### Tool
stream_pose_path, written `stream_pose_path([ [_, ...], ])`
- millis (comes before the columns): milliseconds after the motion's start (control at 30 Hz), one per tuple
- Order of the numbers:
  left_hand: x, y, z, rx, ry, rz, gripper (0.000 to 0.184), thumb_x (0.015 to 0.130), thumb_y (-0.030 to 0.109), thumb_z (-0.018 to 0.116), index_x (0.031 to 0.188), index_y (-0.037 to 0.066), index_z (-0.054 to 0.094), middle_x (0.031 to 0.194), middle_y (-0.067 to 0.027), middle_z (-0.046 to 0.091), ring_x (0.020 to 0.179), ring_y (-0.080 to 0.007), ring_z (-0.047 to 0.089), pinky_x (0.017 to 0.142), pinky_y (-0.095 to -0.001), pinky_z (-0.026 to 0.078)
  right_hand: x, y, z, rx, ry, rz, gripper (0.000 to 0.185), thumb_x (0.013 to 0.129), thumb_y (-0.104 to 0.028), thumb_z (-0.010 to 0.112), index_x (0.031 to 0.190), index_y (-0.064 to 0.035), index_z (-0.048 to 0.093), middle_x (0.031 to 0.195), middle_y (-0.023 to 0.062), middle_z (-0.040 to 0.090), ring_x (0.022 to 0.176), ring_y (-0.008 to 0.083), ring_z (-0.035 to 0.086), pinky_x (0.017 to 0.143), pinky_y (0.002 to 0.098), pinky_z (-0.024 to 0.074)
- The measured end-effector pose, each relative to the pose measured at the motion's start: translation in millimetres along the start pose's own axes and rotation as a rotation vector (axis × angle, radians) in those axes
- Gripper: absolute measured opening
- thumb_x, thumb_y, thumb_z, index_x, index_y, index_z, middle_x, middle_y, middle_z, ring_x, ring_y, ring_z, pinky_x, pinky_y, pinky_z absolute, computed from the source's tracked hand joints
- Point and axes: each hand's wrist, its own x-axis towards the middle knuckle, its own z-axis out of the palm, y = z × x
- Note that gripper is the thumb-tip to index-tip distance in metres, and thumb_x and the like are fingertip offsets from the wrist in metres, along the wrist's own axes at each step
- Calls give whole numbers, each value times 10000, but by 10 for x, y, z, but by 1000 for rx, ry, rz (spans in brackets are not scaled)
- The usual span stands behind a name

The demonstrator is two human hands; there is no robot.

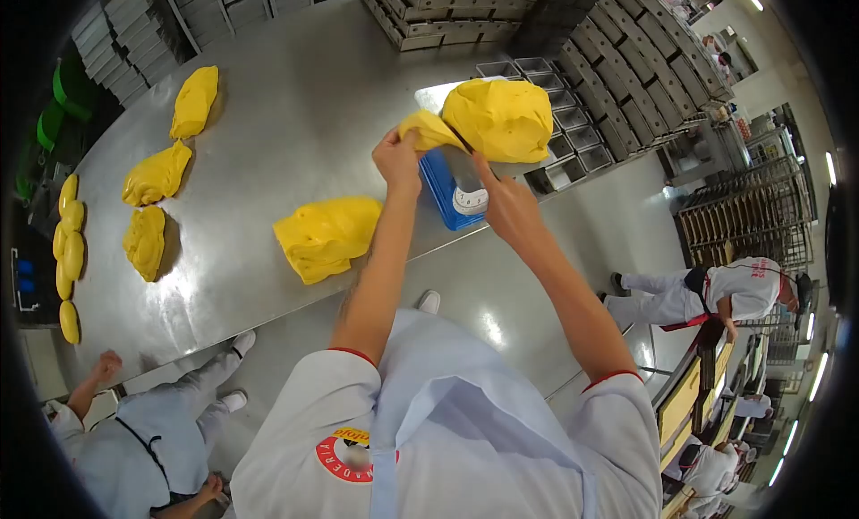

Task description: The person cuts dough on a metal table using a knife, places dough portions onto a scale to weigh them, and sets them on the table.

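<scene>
A large lump of yellow dough rests on the tray of a blue dial scale at the table's edge. My left hand pinches a smaller flap of dough at the left side of that lump. In my right hand is a flat metal scraper, its dark edge between the flap and the lump. Whether the flap is fully separated, I cannot tell. Another big dough piece lies on the table, left of my left forearm.
Three dough pieces and a row of several small dough balls lie on the metal table. Stacked metal pans stand beyond the scale. A co-worker is at the lower left, others at the right.
</scene>
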Motion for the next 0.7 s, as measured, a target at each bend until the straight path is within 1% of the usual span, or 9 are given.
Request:
stream_pose_path([
  [133, 707, 42, -675, -407, 64, -31, 258, 971, 182, 617, 1194, 54, 602, 1096, -68, 665, 946, -188, 664, 793, -326, 569, -581, 357, -165, 71, -93, -16, 757, 825, 35, 598, 1517, -211, 415, 803, 235, 644, 690, 430, 647, 651, 526, 528],
  [233, 738, 824, -1244, -348, 124, 119, 426, 957, 389, 426, 1176, 63, 590, 1157, -87, 654, 1062, -276, 646, 884, -442, 559, -1030, 526, -444, 384, 124, -35, 724, 889, 30, 572, 1542, -221, 386, 762, 150, 620, 570, 318, 615, 580, 467, 524],
  [267, 833, 937, -1666, -308, -2, 109, 473, 923, 390, 400, 1174, 36, 588, 1168, -137, 643, 1106, -342, 631, 945, -512, 534, -1210, 571, -509, 515, 125, 132, 692, 917, 15, 559, 1544, -220, 385, 750, 120, 595, 544, 268, 588, 551, 432, 513],
  [333, 765, 1145, -2144, -379, -250, 111, 466, 909, 364, 423, 1176, 20, 591, 1162, -193, 629, 1092, -384, 626, 940, -554, 522, -1554, 707, -580, 767, 141, 480, 628, 973, -15, 532, 1548, -219, 383, 727, 59, 546, 493, 167, 534, 492, 362, 492],
  [400, 317, 1352, -1963, -248, 88, 59, 454, 909, 359, 446, 1172, 20, 596, 1149, -231, 618, 1036, -385, 638, 888, -519, 545, -1863, 947, -351, 1016, 355, 603, 582, 1004, -34, 503, 1546, -210, 387, 719, 24, 496, 486, 102, 492, 458, 300, 461],
  [467, 499, 1350, -2708, -338, -288, -166, 430, 913, 334, 466, 1194, 35, 597, 1144, -227, 622, 998, -375, 639, 861, -475, 552, -2198, 1179, 117, 1153, 545, 777, 535, 1036, -53, 461, 1546, -192, 382, 713, 7, 474, 477, 74, 476, 426, 256, 445],
  [567, 128, 1282, -2382, 495, 207, -12, 436, 919, 332, 511, 1247, 56, 587, 1129, -202, 634, 962, -346, 646, 852, -420, 554, -2627, 1380, 757, 1233, 523, 929, 539, 1036, -60, 471, 1547, -208, 383, 713, 2, 469, 479, 76, 476, 416, 260, 454],
  [667, 62, 1097, -2458, 1481, -63, 297, 506, 899, 349, 584, 1327, 80, 555, 1189, -184, 619, 1024, -347, 636, 894, -429, 532, -2916, 1417, 1209, 1254, 364, 1007, 549, 1034, -70, 489, 1546, -240, 385, 719, -2, 476, 479, 73, 470, 418, 272, 471],
  [700, -38, 997, -2358, 1647, -93, 333, 542, 887, 364, 615, 1348, 88, 542, 1219, -183, 604, 1066, -349, 622, 917, -436, 520, -2998, 1444, 1372, 1276, 322, 1012, 552, 1033, -71, 492, 1546, -246, 386, 720, -2, 477, 479, 73, 469, 419, 274, 473],
])
